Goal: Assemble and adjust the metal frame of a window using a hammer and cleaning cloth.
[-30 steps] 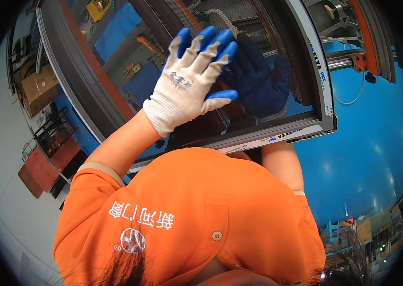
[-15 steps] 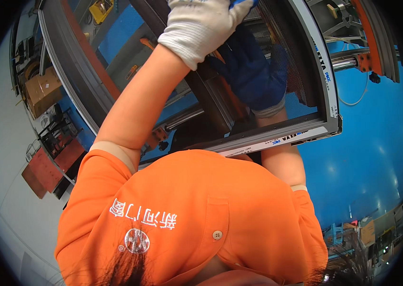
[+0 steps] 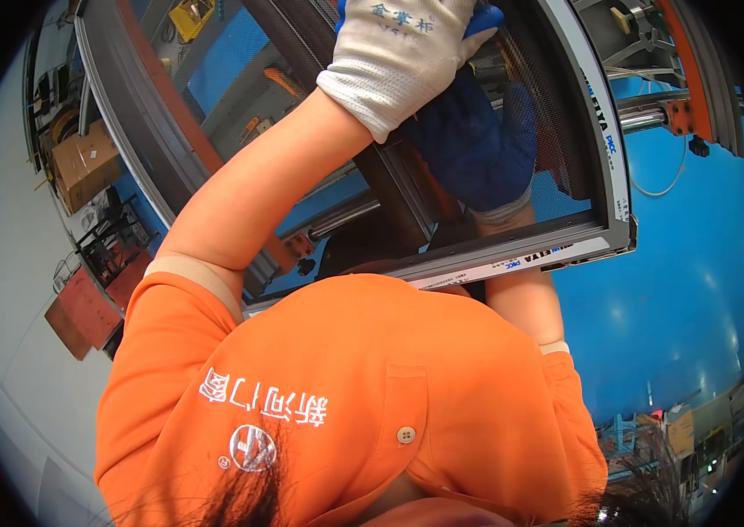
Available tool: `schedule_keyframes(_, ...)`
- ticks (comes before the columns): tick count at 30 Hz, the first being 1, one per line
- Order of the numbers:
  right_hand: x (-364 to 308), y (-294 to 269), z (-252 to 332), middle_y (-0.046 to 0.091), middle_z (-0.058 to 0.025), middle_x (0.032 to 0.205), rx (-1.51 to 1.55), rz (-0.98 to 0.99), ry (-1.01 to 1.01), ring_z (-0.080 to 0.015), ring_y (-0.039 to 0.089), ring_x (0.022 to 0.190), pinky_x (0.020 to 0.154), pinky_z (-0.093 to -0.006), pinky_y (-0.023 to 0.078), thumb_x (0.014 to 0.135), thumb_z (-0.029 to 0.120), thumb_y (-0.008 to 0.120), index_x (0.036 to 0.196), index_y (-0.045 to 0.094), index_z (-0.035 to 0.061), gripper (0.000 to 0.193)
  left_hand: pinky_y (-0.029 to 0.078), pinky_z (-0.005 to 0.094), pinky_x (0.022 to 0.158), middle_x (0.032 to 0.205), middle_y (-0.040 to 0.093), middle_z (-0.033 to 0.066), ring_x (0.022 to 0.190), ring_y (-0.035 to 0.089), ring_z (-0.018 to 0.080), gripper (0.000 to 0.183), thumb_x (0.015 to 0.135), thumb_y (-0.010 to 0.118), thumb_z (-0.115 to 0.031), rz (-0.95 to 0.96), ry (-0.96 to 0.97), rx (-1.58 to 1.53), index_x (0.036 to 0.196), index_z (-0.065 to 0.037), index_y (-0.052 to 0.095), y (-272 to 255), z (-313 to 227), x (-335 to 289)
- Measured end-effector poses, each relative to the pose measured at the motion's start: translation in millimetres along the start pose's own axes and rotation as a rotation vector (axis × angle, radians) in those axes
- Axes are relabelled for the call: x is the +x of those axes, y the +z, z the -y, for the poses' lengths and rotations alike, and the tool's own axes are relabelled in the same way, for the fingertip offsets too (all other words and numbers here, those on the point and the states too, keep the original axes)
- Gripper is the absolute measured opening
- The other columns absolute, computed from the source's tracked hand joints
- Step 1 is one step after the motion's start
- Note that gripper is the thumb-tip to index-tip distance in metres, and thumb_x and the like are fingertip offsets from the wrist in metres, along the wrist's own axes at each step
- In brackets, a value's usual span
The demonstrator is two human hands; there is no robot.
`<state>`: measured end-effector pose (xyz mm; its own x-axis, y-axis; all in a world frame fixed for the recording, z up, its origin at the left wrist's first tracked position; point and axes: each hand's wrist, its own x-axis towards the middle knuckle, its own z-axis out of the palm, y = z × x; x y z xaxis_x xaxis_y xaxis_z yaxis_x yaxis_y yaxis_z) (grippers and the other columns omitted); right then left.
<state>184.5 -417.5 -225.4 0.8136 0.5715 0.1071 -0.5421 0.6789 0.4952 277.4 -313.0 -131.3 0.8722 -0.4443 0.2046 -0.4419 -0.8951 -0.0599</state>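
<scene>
A dark-framed screen panel (image 3: 622, 171) with fine mesh and a dark central bar lies in front of me. My left hand (image 3: 407, 61), in a white knit glove with blue-coated fingers, is over the central bar. Its thumb points right, but the other fingertips are mostly cut off or hidden, so its grip is unclear. Underneath, seen through the mesh, is my right hand (image 3: 482, 149) in a blue-palmed glove. The palm faces up, with the thumb apart from the fingers; some fingers are hidden behind my left hand.
Orange-and-grey machine rails (image 3: 693, 79) stand at the right, joined to a metal shaft (image 3: 653, 121). Through the mesh, a yellow bin (image 3: 190, 19) shows at upper left. A cardboard box (image 3: 86, 162) and red boards (image 3: 86, 307) are further left. Blue floor (image 3: 671, 307) extends right.
My left hand has shifted right and slightly down across the panel, showing more of its back. The panel sits slightly further right in view. My right hand stays beneath the mesh.
</scene>
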Motion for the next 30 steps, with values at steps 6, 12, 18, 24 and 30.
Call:
schedule_keyframes(6,5.0,7.7,0.9,0.04,-0.0122,0.153,0.113,-0.095,-0.021,-0.0336,0.036,0.141,0.119,-0.0522,0.021,0.097,0.063,0.041,0.149,0.038,0.016,0.07,0.012,0.0551,0.119,0.158,0.025,0.0219,0.145,0.024,0.0418,0.078,0.092,0.056,-0.04,-0.07,0.021,-0.363,0.151,0.002,0.028,12.4,-6.3,-12.0)
schedule_keyframes(12,-7.4,-11.6,7.6,0.045,-0.0127,0.149,0.008,-0.065,-0.068,-0.0326,0.042,0.137,0.116,-0.0528,0.027,0.093,0.066,0.048,0.146,0.042,0.0169,0.072,0.01,0.0533,0.119,0.16,0.017,0.024,0.147,0.018,0.0426,0.086,0.091,0.056,-0.045,0.027,0.007,-0.452,0.153,0.002,0.02,12.4,-17.7,-18.8)
schedule_keyframes(18,-5.1,-23.9,0.4,0.044,-0.0155,0.149,-0.175,0.016,-0.441,-0.0328,0.041,0.138,0.117,-0.053,0.025,0.094,0.067,0.043,0.148,0.039,0.0146,0.075,0.007,0.0531,0.12,0.161,0.013,0.0255,0.148,0.014,0.0425,0.093,0.09,0.056,-0.051,0.147,0.023,-0.444,0.154,0.004,0.016,3.2,-26.2,-28.0)
schedule_keyframes(24,46.9,-26.0,-39.7,0.041,-0.0189,0.15,-0.496,0.072,-1.12,-0.0333,0.038,0.14,0.12,-0.0529,0.019,0.098,0.064,0.034,0.151,0.034,0.0101,0.076,0.01,0.0538,0.121,0.155,0.036,0.0159,0.148,0.02,0.0368,0.082,0.088,0.055,-0.064,0.062,-0.075,-0.556,0.148,-0.011,0.041,10.7,-56.8,-45.4)
schedule_keyframes(30,32.1,-12.8,-18.0,0.04,-0.0172,0.151,-0.305,0.074,-0.738,-0.0323,0.036,0.141,0.121,-0.0522,0.016,0.099,0.062,0.031,0.152,0.031,0.0101,0.075,0.009,0.0523,0.122,0.155,0.034,0.02,0.148,0.021,0.0379,0.085,0.087,0.055,-0.065,0.325,0.141,-0.76,0.146,-0.005,0.041,-29.9,-66.2,-72.8)
